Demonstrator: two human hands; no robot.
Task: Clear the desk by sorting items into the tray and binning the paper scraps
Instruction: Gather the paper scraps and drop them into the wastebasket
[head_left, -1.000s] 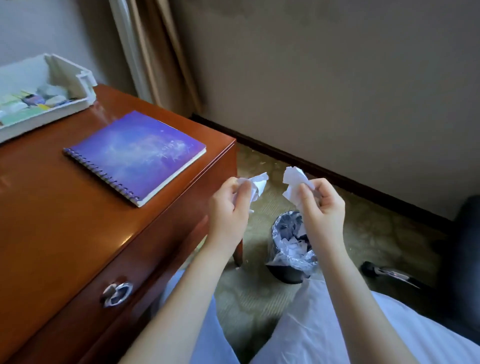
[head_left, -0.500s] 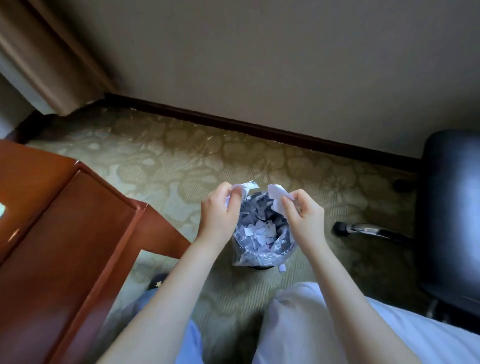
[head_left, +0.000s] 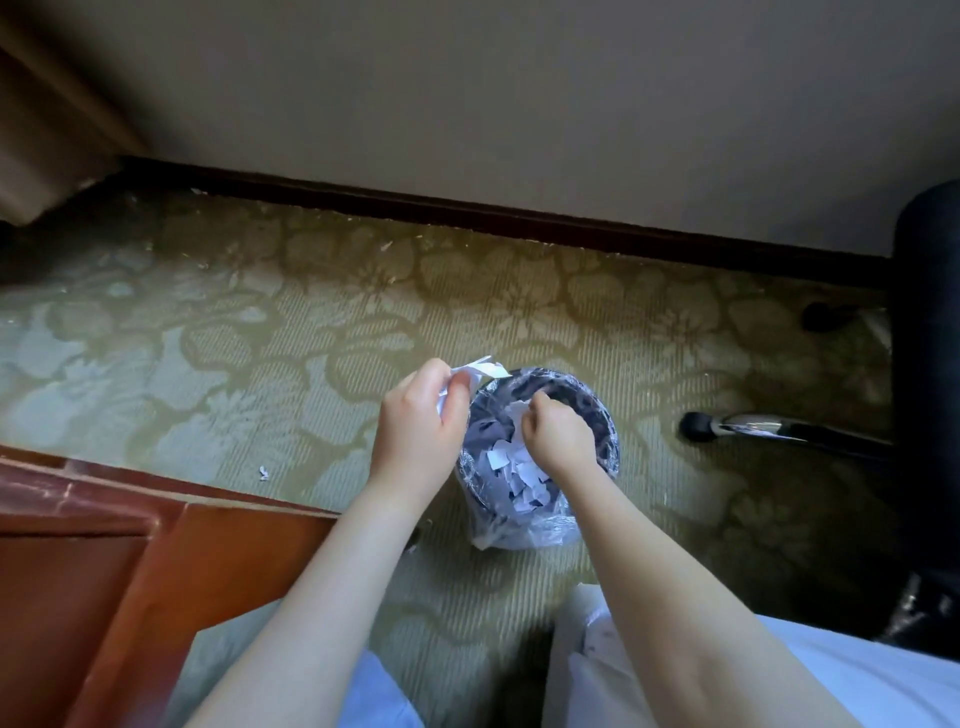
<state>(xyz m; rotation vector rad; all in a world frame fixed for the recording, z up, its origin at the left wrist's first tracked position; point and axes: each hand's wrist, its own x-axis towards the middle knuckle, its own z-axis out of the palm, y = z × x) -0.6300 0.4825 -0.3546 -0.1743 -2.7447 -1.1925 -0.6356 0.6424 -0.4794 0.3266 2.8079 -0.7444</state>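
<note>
Two hands are busy at the bin (head_left: 605, 415). Your left hand (head_left: 415, 421) grips a crumpled paper scrap (head_left: 480, 368) just at the left edge of the rim, not fully over the opening. Your right hand (head_left: 555, 437) hangs low over the mouth with its fingers curled.

Bring the left hand squarely over the opening before you loosen your fingers, and let go low. The pile of torn pieces (head_left: 511, 470) already sits high inside the plastic liner (head_left: 524, 535), and light paper drifts. One stray piece (head_left: 263, 472) lies on the carpet (head_left: 311, 322) between the bin and the wooden surface (head_left: 104, 561); it likely needs picking up too.

You cannot tell whether the right hand pinches a piece or is closed on nothing. White paper shows at its fingertips, but it may only be a piece lying in the bin behind them.

The tray is out of view. Only a corner of the surface shows, cut off at the lower left, so you cannot judge what remains there to sort. The chair (head_left: 930, 364) is cut off at the right edge.
</note>
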